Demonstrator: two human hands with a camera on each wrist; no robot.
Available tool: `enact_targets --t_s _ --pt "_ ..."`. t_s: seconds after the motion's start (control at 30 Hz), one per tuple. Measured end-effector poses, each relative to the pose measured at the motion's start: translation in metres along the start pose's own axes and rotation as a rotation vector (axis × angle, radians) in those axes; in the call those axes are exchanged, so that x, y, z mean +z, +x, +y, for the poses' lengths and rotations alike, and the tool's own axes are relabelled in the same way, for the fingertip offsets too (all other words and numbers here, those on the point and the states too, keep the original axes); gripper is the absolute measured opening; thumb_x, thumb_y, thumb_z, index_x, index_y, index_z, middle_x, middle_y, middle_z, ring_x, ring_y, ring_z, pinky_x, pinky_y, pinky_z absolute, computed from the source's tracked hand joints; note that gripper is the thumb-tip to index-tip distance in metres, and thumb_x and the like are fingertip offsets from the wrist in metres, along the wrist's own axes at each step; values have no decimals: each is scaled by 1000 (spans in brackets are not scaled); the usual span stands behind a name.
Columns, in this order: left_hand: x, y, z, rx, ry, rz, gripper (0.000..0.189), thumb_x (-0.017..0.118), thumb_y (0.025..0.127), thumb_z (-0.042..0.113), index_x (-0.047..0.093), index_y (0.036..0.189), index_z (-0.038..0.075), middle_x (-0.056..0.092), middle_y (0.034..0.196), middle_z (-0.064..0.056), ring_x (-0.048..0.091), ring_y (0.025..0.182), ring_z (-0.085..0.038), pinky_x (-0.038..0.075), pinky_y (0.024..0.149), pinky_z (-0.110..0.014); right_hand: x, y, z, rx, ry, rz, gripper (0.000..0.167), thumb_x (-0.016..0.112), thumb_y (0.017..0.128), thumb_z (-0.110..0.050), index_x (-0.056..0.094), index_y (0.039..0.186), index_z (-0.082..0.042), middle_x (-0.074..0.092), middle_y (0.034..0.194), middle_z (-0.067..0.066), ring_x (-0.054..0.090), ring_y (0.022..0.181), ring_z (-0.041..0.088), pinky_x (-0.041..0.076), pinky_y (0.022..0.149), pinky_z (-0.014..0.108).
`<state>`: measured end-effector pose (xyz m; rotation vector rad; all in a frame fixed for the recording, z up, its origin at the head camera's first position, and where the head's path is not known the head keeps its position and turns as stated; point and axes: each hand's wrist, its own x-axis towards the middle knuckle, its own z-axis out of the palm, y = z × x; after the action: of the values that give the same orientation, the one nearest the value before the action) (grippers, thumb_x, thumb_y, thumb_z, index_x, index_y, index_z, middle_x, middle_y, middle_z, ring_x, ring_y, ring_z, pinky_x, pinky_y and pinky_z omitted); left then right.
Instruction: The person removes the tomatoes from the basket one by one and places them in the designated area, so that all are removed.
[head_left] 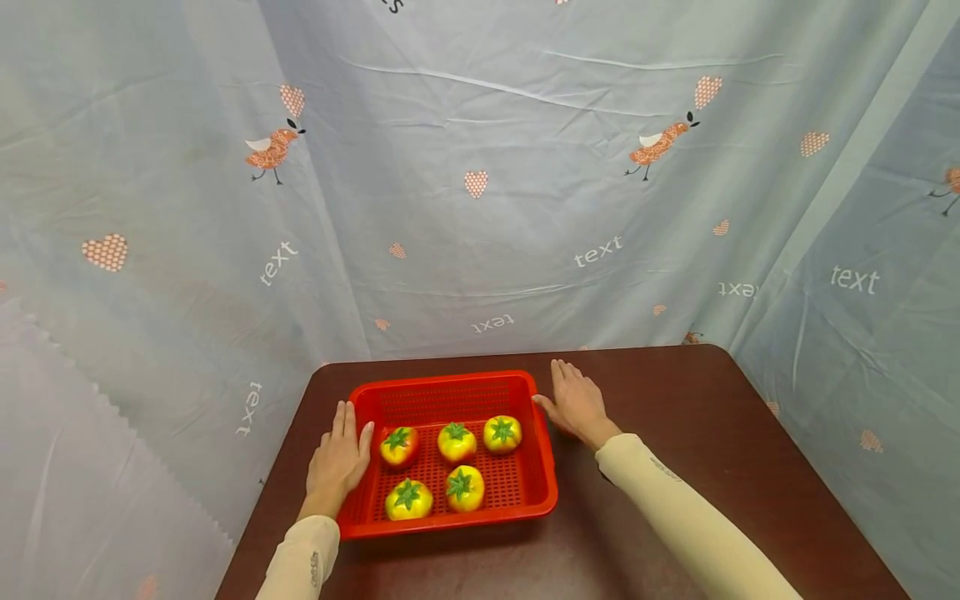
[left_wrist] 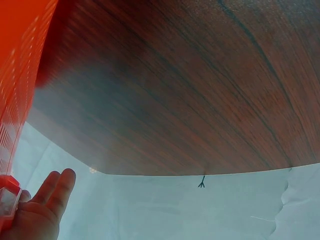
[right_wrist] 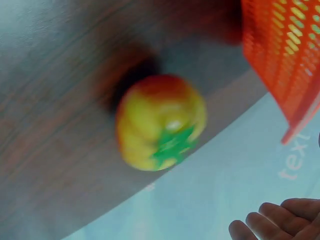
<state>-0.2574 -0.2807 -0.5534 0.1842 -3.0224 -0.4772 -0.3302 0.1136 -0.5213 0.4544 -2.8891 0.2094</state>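
A red plastic basket (head_left: 450, 527) holds several yellow-and-red tomatoes with green leafy tops, among them one tomato (head_left: 465, 488) near its front. At the basket's left side is my left hand (head_left: 335, 461), its fingers straight and its thumb by the rim. My right hand (head_left: 579, 406) is extended beside the right rim, fingers straight, with the thumb pointing toward the basket. Outside the basket, another tomato (right_wrist: 161, 122) shows on the table in the right wrist view. In the head view the right hand and wrist mostly hide it.
The dark brown wooden table (head_left: 697, 467) extends to the right of the basket. A pale blue-grey curtain (head_left: 480, 242) printed with birds and hearts surrounds the table's back and sides.
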Motion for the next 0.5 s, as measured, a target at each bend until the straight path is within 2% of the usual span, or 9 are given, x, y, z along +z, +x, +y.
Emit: enact_targets --t_s 0.17,0.5 --pt "0 1 0 1 0 4 71 32 105 42 5 156 1 6 163 -22 40 127 -55 35 105 -66 -3 2 -12 -59 -12 52 76 60 93 -49 42 144 5 50 145 21 49 133 35 47 104 49" --pt "0 1 0 -7 -2 -8 72 30 105 44 4 157 2 4 163 -22 39 128 -54 34 106 -66 -8 1 -34 -69 5 -8 79 58 93 -53 37 149 0 44 151 17 44 139 32 42 109 48"
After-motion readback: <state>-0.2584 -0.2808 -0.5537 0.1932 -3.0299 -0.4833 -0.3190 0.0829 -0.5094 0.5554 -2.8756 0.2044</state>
